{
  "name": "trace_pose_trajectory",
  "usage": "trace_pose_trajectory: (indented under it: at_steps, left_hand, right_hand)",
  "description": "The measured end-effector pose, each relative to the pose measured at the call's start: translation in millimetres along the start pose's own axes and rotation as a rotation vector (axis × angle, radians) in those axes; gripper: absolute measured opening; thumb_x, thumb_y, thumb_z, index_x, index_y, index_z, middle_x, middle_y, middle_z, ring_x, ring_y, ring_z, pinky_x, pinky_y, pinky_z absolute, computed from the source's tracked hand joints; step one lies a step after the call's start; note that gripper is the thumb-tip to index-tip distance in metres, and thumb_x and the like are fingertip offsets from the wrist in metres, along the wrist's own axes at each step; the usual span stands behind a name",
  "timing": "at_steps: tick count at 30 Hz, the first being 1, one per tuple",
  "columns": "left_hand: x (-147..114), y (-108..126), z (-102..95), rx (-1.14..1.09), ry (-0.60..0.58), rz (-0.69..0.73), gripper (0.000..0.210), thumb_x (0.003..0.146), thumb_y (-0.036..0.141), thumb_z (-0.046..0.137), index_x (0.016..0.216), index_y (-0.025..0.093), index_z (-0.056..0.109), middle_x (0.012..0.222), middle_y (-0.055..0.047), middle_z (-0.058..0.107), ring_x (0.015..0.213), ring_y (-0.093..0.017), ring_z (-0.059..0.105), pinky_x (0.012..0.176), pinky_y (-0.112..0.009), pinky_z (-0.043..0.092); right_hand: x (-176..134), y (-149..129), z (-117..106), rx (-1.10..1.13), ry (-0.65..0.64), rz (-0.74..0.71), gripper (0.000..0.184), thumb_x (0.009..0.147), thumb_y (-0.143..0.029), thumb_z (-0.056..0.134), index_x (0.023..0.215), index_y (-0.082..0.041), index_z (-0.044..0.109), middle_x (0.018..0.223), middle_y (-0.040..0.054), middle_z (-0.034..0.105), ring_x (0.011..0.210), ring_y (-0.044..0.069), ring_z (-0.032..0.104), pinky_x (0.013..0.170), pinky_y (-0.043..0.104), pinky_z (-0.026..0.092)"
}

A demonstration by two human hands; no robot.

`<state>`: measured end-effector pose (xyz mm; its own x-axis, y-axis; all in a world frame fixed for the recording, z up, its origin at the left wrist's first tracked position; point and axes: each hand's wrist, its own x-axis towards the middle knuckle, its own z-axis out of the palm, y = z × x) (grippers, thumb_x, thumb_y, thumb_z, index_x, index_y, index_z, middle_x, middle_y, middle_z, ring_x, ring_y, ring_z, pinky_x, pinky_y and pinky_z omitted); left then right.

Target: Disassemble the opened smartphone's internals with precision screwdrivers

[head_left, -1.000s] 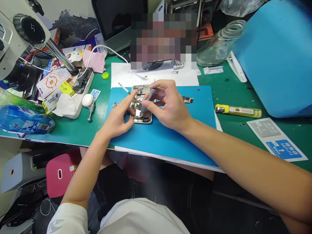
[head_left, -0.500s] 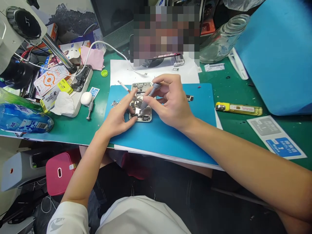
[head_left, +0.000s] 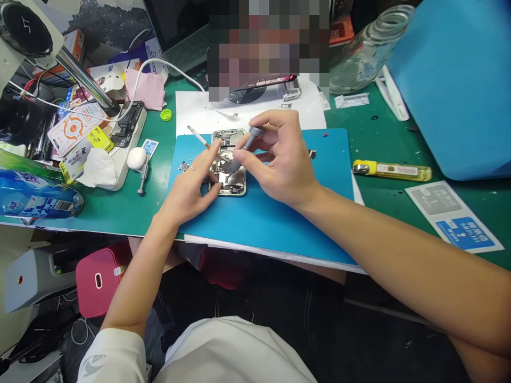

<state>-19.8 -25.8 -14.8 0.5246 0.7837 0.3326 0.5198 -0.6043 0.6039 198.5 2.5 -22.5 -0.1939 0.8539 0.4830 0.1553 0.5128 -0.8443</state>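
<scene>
An opened smartphone (head_left: 238, 185) lies on the blue mat (head_left: 259, 226) with its inner parts exposed. My left hand (head_left: 187, 189) holds it at its left edge, thumb near the bottom corner and forefinger over the upper part. A slim white stick with a brownish end, like a cigarette (head_left: 196, 134), juts out beside that forefinger; whether the fingers grip it is unclear. Closed around a grey screwdriver (head_left: 254, 137), my right hand (head_left: 281, 165) points it down into the lower half of the phone. Fingers partly cover the phone, and the exact tip contact is too small to tell.
Left on the bench are a microscope stand (head_left: 85, 80), boxes, a blue plastic pack (head_left: 40, 189) and a small metal tool (head_left: 143, 178). On the right lie a yellow cutter (head_left: 393, 170), a printed card (head_left: 455, 215) and a glass jar (head_left: 367, 53). A pixelated area covers the back.
The whole view has shifted slightly, the bench appearing a little higher and farther left. Both hands keep their grips, and the screwdriver stays over the phone's lower half.
</scene>
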Motion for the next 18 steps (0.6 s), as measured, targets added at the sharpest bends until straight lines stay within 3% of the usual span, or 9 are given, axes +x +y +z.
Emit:
trace_pose_trajectory:
  at_steps: [18]
  left_hand:
    - [3.2,-1.8,1.8,0.012,0.001,-0.047,0.071,0.103,0.023,0.049,0.168,0.034,0.021,0.170,-0.014,0.036,0.087,-0.016,0.069,0.086,-0.034,0.056]
  right_hand:
    - [-0.2,-2.2,-3.0,0.014,-0.051,0.063,0.045,0.095,-0.054,0.071,0.125,-0.032,0.046,0.105,0.0028,0.070,0.093,0.024,0.073,0.069,0.038,0.065]
